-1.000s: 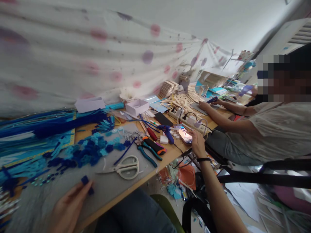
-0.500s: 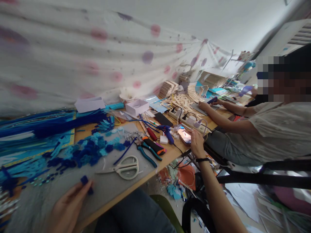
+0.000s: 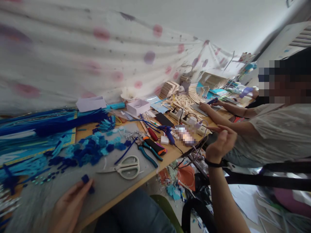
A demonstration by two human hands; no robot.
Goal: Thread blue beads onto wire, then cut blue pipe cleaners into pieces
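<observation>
Near the table's front edge, my left hand (image 3: pixel 70 200) pinches a small dark blue fuzzy piece (image 3: pixel 87 183), which looks like folded pipe cleaner, between thumb and fingers. My right hand (image 3: pixel 220 144), with a black band at the wrist, is raised past the table's edge with fingers loosely bent and apart, holding nothing. To its left a lit phone (image 3: pixel 186 135) lies on the table, its screen blurred out. White-handled scissors (image 3: pixel 127 167) rest on the grey mat (image 3: pixel 107 187) beyond my left hand. Pliers with teal handles (image 3: pixel 147 155) lie beside them.
Blue fuzzy flowers (image 3: pixel 89 150) are heaped on the mat, with bundled blue pipe cleaners (image 3: pixel 63 124) behind. A blue glue gun (image 3: pixel 167 133) and a power strip (image 3: pixel 191 121) stand farther right. A co-worker (image 3: pixel 274 129) sits at the right, hands near wooden sticks (image 3: pixel 182 102).
My right hand has let go of the phone and moved right, away from it. The phone now lies on the table. My left hand stays in place with the blue piece.
</observation>
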